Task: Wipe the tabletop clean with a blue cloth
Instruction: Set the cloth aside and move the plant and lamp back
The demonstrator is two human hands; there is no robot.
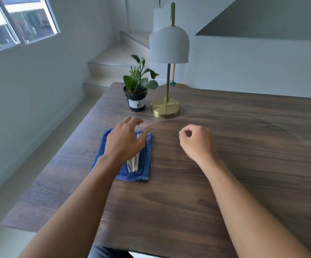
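while the folded blue terry cloth (pixel 143 161) lies flat near the left edge of the dark wood-grain desk (pixel 244 146), wiping has not begun. left hand (pixel 123 142) hovers over it, grip spread, a clear plastic item (pixel 133 162) beneath. right hand (pixel 195 142) loosely curled, empty. next: likely clear that item, grasp the cloth.

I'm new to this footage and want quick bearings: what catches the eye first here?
A folded blue cloth lies on the left of the dark wooden table, with the left hand over it and a clear object. The right hand hovers loosely curled beside it. Behind stand a white-shaded brass lamp and a potted plant.
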